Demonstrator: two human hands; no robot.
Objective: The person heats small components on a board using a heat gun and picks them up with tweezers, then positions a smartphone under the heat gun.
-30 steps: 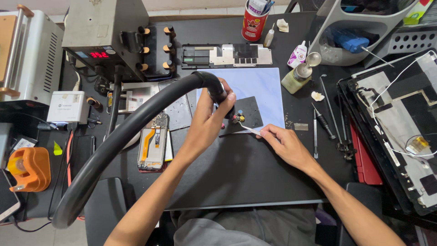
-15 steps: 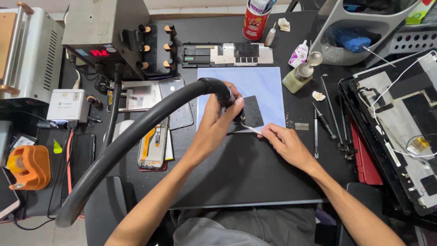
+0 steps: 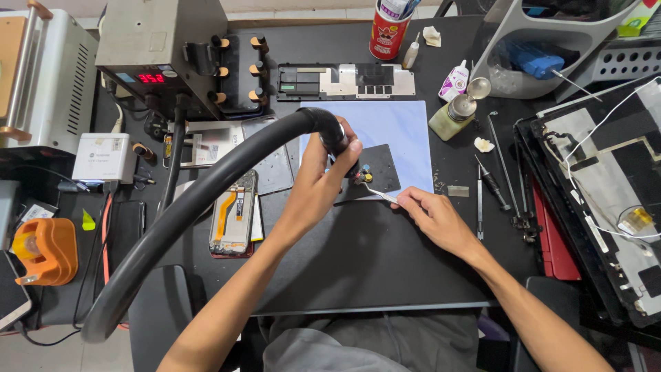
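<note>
While the left hand [image 3: 318, 180] wraps its grip around the nozzle end of a thick black hose [image 3: 206, 200], the nozzle points down at a small dark board [image 3: 375, 169] lying on the pale blue mat [image 3: 406, 131] near the middle of the bench [image 3: 358, 255]. The right hand [image 3: 430, 217] has its grip pressed together on thin metal tweezers [image 3: 377, 191], whose tips reach the coloured parts on the board's left side.

At the bench's far edge stands a red cup [image 3: 390, 31] stuffed with tools and tubes. Just right of the mat's far corner, a small white bottle with a purple label [image 3: 454, 81] stands beside a squat glass bottle [image 3: 454, 116] holding yellowish-green liquid under a metal cap. At the far right corner a grey tray [image 3: 509, 52] holds a blue object; what it is cannot be told. Left of the hose lies an opened phone [image 3: 233, 213], its orange ribbon cable exposed.
</note>
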